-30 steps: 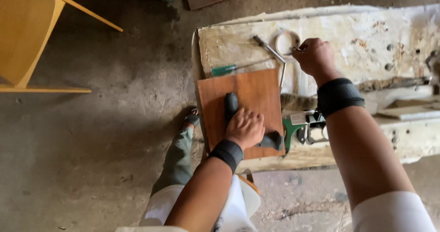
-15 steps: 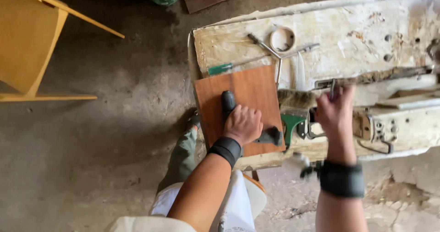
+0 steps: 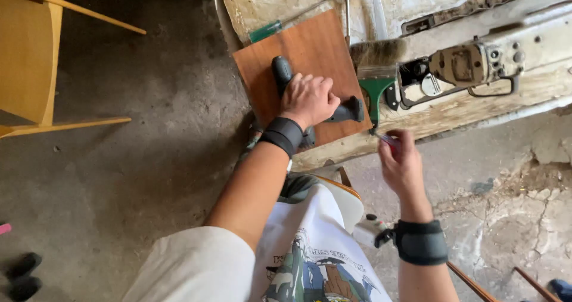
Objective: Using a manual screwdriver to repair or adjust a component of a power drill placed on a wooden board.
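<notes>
A: Far left?
B: Yellow chair (image 3: 30, 57) on the concrete floor (image 3: 131, 177), well apart from the bench (image 3: 476, 102).

A: Left hand?
B: Left hand (image 3: 308, 99) lies palm-down, fingers curled over a black tool (image 3: 285, 75) lying on the board (image 3: 298, 51). Closed on it, pressing down. Black wrist strap (image 3: 283, 136) behind it.

A: Where's the board?
B: Brown wooden board, flat at the bench's left end, its near-left corner hanging past the front edge. Tool runs across its middle, one end toward the far left, the other end (image 3: 351, 108) sticking out right of the hand.

A: Next right?
B: Brush (image 3: 376, 69) with green handle, just beside the board's right edge, bristles pointing away from the person. Then a grey machine part (image 3: 471, 63) along the bench.

A: Right hand?
B: Right hand (image 3: 404, 162) off the bench, just in front of its front edge, below the brush handle. Fingers pinched on something small and reddish (image 3: 390, 141); too blurred to name. Black strap (image 3: 422, 242) on that wrist too.
</notes>
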